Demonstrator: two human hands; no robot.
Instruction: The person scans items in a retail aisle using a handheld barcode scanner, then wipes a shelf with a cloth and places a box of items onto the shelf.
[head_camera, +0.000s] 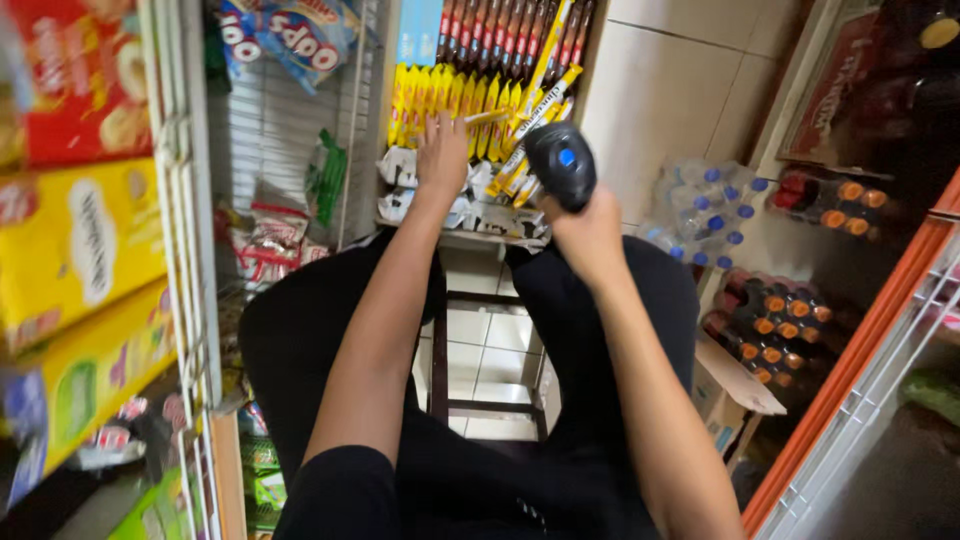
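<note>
Left hand (442, 150) lay flat, fingers extended, on the row of yellow wafer-stick packs (450, 105) standing in the far display box; it pressed on them and gripped none. Right hand (585, 228) was closed around a black handheld scanner (561, 163) with a blue button, its head aimed at the loose yellow packs tilted at the right end of the row.

Progress, as judged: scanning looked under way, with most of the row upright and a few packs pulled askew. How many had been read could not be told.

The box sat on a small ledge (470, 238) above a pale tiled floor (485, 345). At left was a white wire rack (185, 200) with red and yellow biscuit boxes. At right were shrink-wrapped water bottles (705, 205) and dark soda bottles (775, 320). The aisle was narrow.
</note>
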